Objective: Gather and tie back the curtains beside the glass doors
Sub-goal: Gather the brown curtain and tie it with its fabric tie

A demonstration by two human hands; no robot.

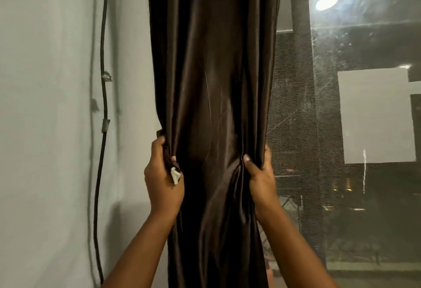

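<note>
A dark brown satin curtain (211, 83) hangs in a bunched column straight ahead, from the top of the view to the bottom. My left hand (163, 180) grips its left edge at mid height, fingers curled into the folds, with a small white scrap (175, 175) showing by the thumb. My right hand (259, 178) grips the curtain's right edge at about the same height, thumb pressed on the front of the fabric. Between the two hands the cloth is drawn into tight vertical pleats.
A pale wall (52, 128) fills the left, with a black cable (103, 105) clipped down it. Right of the curtain is a dark mesh screen (296, 117) and the glass door (369, 83), which reflects ceiling lights.
</note>
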